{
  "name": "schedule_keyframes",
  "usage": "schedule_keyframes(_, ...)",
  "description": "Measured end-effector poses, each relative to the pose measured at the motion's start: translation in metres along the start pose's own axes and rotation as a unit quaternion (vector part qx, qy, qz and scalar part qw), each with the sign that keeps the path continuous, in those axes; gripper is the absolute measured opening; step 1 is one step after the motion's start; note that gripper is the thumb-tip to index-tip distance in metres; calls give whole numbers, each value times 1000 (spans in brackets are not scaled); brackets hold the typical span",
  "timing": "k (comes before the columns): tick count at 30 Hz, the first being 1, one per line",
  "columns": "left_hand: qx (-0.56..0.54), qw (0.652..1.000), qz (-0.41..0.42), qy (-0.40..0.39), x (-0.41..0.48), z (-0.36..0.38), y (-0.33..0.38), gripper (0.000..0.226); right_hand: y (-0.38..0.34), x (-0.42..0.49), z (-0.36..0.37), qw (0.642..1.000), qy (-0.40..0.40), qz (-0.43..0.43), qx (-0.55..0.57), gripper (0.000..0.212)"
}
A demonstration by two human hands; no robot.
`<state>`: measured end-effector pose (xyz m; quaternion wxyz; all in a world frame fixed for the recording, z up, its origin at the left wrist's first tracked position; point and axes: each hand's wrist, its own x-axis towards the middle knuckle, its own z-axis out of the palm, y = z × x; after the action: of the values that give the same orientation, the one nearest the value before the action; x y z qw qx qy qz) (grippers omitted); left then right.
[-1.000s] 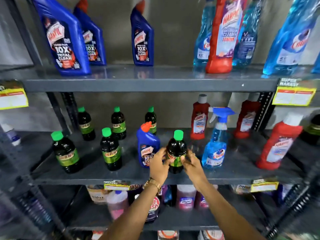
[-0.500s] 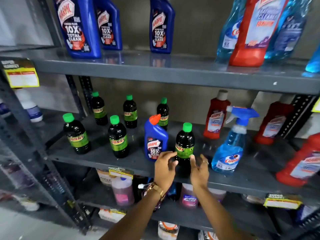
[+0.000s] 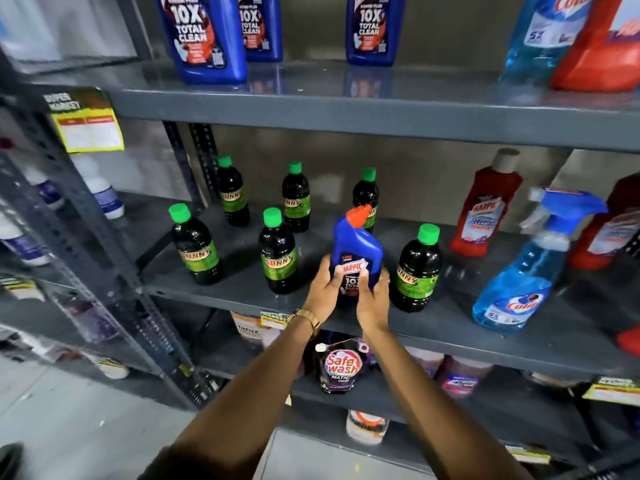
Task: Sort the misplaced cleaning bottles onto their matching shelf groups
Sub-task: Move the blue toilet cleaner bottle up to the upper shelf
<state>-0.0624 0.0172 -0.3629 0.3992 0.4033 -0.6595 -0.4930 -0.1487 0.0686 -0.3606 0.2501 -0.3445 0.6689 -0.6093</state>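
Head view: both hands, left hand [image 3: 323, 289] and right hand [image 3: 373, 299], clasp the blue Harpic bottle [image 3: 356, 251] among green-capped bottles.

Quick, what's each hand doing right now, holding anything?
Left hand: closed around the left side of the blue Harpic bottle.
Right hand: closed on the same bottle's right side, thumb across its label.

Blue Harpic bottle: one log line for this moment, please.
left hand + right hand | grip blue plastic Harpic bottle with orange cap | middle grey metal shelf
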Motion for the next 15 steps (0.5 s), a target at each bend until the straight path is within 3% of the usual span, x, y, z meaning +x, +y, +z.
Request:
schedule_keyframes(5,25,999,21,-13,-21,-13,-1,31,6,-12,-16,998,-25,-44,-35,27)
schedule_keyframes(11,74,993,87,-20,-68,-34,22,28,-11,-62,-42,982,-43,-159,-91,34)
schedule_keyframes(15,83,982,170,-21,-81,-51,81,37,-68,-84,-60,970,-19,-218,-101,30)
